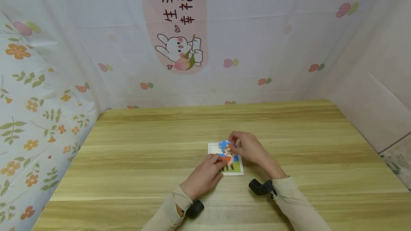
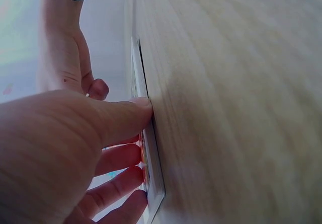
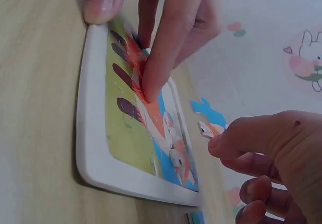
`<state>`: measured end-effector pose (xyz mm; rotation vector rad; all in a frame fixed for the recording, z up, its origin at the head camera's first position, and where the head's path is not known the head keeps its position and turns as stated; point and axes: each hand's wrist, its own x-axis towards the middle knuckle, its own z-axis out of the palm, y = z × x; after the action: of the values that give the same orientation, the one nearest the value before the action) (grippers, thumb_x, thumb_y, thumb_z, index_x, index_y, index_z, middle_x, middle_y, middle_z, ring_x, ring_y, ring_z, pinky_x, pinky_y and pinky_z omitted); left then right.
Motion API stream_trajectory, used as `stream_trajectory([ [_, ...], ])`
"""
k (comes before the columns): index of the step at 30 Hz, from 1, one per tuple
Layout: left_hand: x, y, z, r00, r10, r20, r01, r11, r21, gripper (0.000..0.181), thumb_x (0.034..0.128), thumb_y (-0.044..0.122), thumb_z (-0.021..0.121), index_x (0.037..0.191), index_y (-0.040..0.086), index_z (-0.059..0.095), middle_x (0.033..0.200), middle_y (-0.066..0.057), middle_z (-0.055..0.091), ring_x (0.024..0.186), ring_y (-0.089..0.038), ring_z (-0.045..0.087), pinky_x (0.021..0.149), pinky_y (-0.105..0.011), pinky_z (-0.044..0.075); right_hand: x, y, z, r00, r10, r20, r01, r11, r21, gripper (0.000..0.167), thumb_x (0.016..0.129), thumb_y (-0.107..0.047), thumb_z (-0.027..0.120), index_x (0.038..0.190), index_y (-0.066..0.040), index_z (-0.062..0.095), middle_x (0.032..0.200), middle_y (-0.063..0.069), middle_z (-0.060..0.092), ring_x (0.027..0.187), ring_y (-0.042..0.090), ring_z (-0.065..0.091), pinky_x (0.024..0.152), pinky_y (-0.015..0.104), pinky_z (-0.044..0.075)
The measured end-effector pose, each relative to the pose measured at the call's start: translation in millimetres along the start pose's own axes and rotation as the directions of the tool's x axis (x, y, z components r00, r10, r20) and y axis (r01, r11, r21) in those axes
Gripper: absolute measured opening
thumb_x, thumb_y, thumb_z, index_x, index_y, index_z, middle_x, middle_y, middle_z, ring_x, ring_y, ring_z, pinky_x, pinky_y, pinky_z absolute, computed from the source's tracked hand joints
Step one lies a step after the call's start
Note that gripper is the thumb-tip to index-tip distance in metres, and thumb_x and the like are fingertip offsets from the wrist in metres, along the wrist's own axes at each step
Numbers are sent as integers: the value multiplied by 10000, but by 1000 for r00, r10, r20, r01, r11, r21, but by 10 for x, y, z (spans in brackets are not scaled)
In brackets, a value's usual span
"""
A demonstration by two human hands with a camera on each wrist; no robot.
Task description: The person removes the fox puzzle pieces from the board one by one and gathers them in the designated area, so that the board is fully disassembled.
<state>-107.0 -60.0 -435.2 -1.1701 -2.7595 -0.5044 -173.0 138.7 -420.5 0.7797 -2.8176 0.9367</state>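
A jigsaw puzzle of an orange fox lies in a white tray point(image 1: 237, 174) on the table. My right hand point(image 1: 252, 149) pinches a blue-and-orange puzzle piece point(image 3: 214, 118) with a fox's eye on it, raised above the tray's far side. My left hand point(image 1: 204, 174) rests on the tray. Its extended fingers point(image 3: 161, 68) press on the orange fox body point(image 3: 146, 105), and its thumb point(image 2: 133, 110) touches the tray's near rim. Laid pieces show dark legs, green grass and part of a face point(image 3: 178, 158). The tray's upper left corner shows bare backing.
The wood-grain table point(image 1: 144, 159) extends around the tray. In the right wrist view, a small blue-edged thing point(image 3: 197, 217) lies beyond the tray. Printed cloth point(image 1: 257, 45) hangs behind the table and at its left. Black wrist cameras point(image 1: 195, 209) are on both wrists.
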Motion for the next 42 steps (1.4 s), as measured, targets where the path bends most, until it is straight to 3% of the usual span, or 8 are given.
stream_trajectory([
  [8, 12, -8, 21, 1000, 12, -10, -12, 1000, 5, 243, 879, 140, 634, 1109, 61, 639, 1040, -8, 503, 1010, -165, 458, 867, -244, 405, -20, 18, 37, 998, -13, 55, 10, 999, 44, 124, 789, -34, 688, 874, -86, 614, 752, -66, 574, 584, 55, 466, 537, 227, 410],
  [18, 13, -9, 24, 999, 20, -30, -20, 1000, -7, 228, 867, 116, 642, 1091, 78, 643, 1053, -12, 518, 1021, -167, 473, 880, -255, 410, -60, 75, -116, 1000, 24, -13, -23, 999, 38, 140, 789, -53, 693, 897, -80, 609, 755, -63, 569, 682, 91, 538, 591, 261, 455],
  [31, -13, -4, 18, 1000, 2, -29, -2, 1000, -14, 233, 874, 123, 642, 1103, 80, 642, 1042, -11, 520, 1005, -161, 475, 863, -250, 415, -266, 449, -425, 994, 95, -46, -92, 994, 56, 149, 769, -11, 690, 894, -51, 620, 740, -42, 572, 683, 121, 533, 613, 271, 453],
  [42, -16, -1, 21, 1000, -2, -28, 1, 1000, -18, 227, 878, 127, 637, 1101, 87, 643, 1043, -11, 522, 1010, -162, 479, 863, -249, 415, -402, 650, -564, 993, 122, 0, -121, 990, 74, 167, 750, 34, 691, 880, -31, 609, 732, -21, 560, 678, 138, 522, 593, 249, 444],
])
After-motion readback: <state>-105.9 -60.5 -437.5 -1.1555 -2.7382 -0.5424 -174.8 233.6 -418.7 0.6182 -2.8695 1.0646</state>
